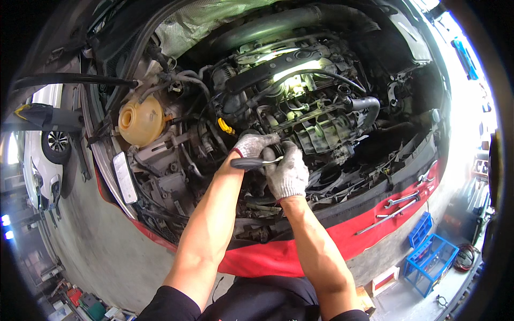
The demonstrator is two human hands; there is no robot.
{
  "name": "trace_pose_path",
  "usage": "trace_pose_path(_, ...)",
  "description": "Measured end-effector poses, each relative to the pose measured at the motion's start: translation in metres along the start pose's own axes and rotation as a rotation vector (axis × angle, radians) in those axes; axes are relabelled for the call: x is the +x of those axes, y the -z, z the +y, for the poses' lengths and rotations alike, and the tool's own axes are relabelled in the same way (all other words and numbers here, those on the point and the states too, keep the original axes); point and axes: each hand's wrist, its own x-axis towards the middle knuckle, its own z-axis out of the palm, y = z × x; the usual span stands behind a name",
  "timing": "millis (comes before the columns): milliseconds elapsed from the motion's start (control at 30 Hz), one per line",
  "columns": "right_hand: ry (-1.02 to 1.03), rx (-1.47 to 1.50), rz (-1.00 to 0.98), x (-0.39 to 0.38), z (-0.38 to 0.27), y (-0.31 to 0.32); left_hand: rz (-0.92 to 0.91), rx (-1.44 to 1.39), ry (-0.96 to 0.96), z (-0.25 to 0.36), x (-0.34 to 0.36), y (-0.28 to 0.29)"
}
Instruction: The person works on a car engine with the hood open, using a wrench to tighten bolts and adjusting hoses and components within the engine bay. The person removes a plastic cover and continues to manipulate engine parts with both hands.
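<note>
Both my hands wear light grey knit gloves and meet over the front of a car engine [316, 131]. My right hand [289, 174] is closed on a black-handled tool [247, 163] with a slim metal shaft; the handle points left, across my left wrist. The tool's kind cannot be made out. Just left of it, my left hand [256, 144] reaches down with bent fingers, pinched near dark engine parts; what they grip is hidden. A yellow pull handle [226, 126] stands up beside my left hand.
A coolant tank [140, 122] sits at the left, with a phone [125, 178] on the bay's edge nearby. Wrenches [401, 200] lie on the red cover [257, 259] along the front. Blue crates [428, 262] stand on the floor at right. A prop rod [75, 80] crosses the upper left.
</note>
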Motion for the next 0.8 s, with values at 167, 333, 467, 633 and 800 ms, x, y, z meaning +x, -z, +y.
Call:
trace_pose_path(167, -0.096, -0.014, -0.142, 0.008, 0.004, -0.007, -0.195, -0.116, 0.0, 0.0, -0.008, -0.003)
trace_pose_path(333, 0.169, 0.005, -0.037, 0.0, -0.002, 0.0, -0.035, 0.294, -0.118, -0.01, 0.0, 0.009)
trace_pose_path(467, -0.175, -0.006, -0.181, 0.0, -0.006, 0.0, -0.135, 0.061, -0.164, -0.013, -0.011, 0.01)
trace_pose_path(633, 0.26, -0.064, -0.142, 0.005, 0.01, -0.004, -0.112, 1.105, -0.736, -0.001, -0.01, 0.014)
trace_pose_path(800, 0.027, 0.059, -0.083, 0.0, -0.002, 0.003, -0.086, 0.382, -0.299, -0.002, -0.017, 0.004)
